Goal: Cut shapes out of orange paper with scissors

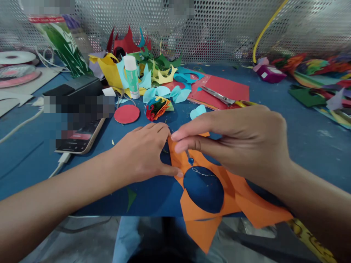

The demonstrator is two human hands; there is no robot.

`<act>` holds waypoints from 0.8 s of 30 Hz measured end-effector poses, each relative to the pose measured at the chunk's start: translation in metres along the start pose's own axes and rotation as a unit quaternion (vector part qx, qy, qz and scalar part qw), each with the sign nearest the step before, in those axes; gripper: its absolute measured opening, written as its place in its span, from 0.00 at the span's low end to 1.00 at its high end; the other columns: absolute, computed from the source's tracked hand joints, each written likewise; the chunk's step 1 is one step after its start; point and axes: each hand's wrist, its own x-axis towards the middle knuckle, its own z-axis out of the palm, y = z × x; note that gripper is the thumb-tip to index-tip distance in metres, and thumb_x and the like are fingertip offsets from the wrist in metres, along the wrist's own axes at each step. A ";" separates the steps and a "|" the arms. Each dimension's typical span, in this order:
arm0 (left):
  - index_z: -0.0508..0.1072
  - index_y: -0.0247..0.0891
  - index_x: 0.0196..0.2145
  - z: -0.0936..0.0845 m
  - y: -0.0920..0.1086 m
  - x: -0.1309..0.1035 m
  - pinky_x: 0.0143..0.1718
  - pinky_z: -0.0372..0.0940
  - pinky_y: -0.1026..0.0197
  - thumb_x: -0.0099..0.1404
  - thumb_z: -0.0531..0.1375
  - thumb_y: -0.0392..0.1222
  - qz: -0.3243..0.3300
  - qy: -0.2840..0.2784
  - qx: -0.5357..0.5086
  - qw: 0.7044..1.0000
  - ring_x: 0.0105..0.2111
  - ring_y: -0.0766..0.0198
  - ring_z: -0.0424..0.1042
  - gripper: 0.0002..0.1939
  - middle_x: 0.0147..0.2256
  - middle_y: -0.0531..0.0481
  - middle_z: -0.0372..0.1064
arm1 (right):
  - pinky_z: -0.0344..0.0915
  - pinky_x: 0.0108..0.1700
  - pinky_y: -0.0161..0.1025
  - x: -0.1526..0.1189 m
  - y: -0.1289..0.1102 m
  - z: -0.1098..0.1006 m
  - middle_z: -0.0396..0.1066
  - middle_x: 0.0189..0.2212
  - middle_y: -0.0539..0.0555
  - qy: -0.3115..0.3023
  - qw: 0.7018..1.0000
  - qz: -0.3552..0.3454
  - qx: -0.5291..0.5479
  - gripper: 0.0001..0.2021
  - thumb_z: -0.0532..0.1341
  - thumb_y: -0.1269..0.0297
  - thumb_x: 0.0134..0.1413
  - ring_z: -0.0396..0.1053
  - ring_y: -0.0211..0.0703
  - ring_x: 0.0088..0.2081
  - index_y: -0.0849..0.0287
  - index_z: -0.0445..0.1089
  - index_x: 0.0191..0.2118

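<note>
An orange sheet of paper [204,233] with a large round hole lies at the table's front edge, its cut pieces hanging over. My left hand [145,151] rests on the left side of the sheet, thumb and fingers spread apart. Above the sheet, my right hand [241,140] pinches a thin stem with a blue knob [191,160] at its lower end. The upper part of this small tool is hidden by my fingers, and I cannot tell its kind. A twisted silvery wire [204,173] with a looped end shows within the hole.
Beyond my hands are a red paper disc [127,114], a bundle of coloured thread [157,109], a glue stick [132,76] and scissors [219,96] on red sheets. Paper scraps [128,42] pile up behind. A charging phone [82,137] lies left; a purple box [271,73] stands right.
</note>
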 end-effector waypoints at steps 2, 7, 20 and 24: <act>0.68 0.34 0.48 0.000 -0.001 0.001 0.51 0.62 0.44 0.56 0.60 0.64 -0.002 -0.011 0.016 1.000 0.51 0.45 0.66 0.33 0.51 0.38 0.66 | 0.73 0.34 0.27 0.002 0.001 0.002 0.78 0.27 0.42 0.019 0.999 0.018 -0.024 0.02 0.67 0.66 0.50 0.75 0.32 0.29 0.52 0.76 0.29; 0.67 0.33 0.47 0.002 -0.004 0.004 0.51 0.63 0.43 0.53 0.60 0.68 -0.010 -0.024 0.030 0.999 0.51 0.44 0.66 0.37 0.50 0.38 0.66 | 0.72 0.33 0.27 0.005 0.013 0.003 0.76 0.27 0.41 0.069 0.996 0.045 -0.019 0.02 0.67 0.66 0.51 0.73 0.30 0.29 0.54 0.75 0.29; 0.66 0.31 0.52 0.006 -0.006 0.003 0.52 0.63 0.47 0.51 0.58 0.71 -0.009 -0.007 0.072 0.997 0.56 0.44 0.63 0.44 0.55 0.37 0.64 | 0.57 0.22 0.32 0.007 0.028 -0.011 0.65 0.19 0.44 0.127 0.986 0.081 -0.072 0.16 0.71 0.58 0.43 0.59 0.28 0.22 0.60 0.66 0.20; 0.65 0.31 0.54 0.006 -0.006 0.004 0.55 0.61 0.48 0.51 0.58 0.72 -0.014 -0.013 0.077 0.997 0.57 0.45 0.62 0.45 0.57 0.37 0.63 | 0.54 0.20 0.32 0.006 0.029 -0.009 0.64 0.17 0.44 0.116 0.986 0.088 -0.086 0.16 0.70 0.56 0.43 0.56 0.28 0.21 0.60 0.67 0.20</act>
